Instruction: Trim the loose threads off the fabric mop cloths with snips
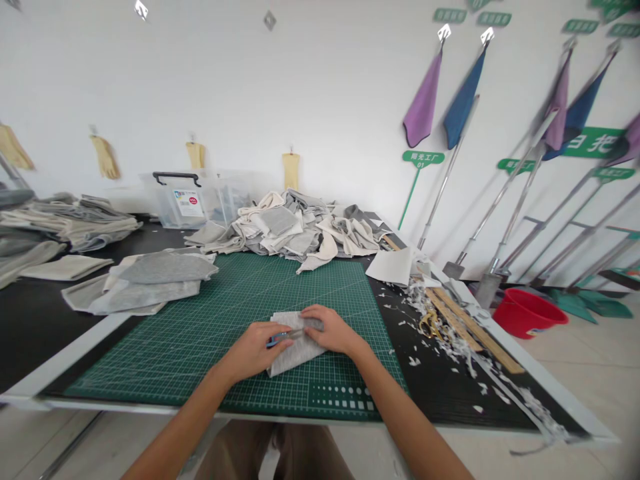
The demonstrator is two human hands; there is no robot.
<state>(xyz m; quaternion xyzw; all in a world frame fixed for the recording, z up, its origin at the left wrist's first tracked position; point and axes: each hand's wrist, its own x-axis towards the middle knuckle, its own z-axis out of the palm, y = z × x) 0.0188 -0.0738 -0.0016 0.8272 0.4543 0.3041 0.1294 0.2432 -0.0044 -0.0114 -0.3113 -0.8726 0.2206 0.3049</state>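
A small folded piece of light grey cloth [295, 355] lies on the green cutting mat [215, 333] near the table's front edge. My left hand [259, 350] is at the cloth's left side, closed round a small tool [286, 337] with a blue handle and a metal tip that points right over the cloth. My right hand [330, 328] rests on the cloth's upper right part, its fingers bent and gripping the fabric there.
Flat grey cloths [165, 270] overlap the mat's left part. A heap of cloth pieces [300, 230] stands behind it, near a clear plastic box [175, 207]. To the right are white scraps, gold-handled scissors [431, 324] and wooden strips [475, 330]. A red bucket [530, 313] is beyond the table.
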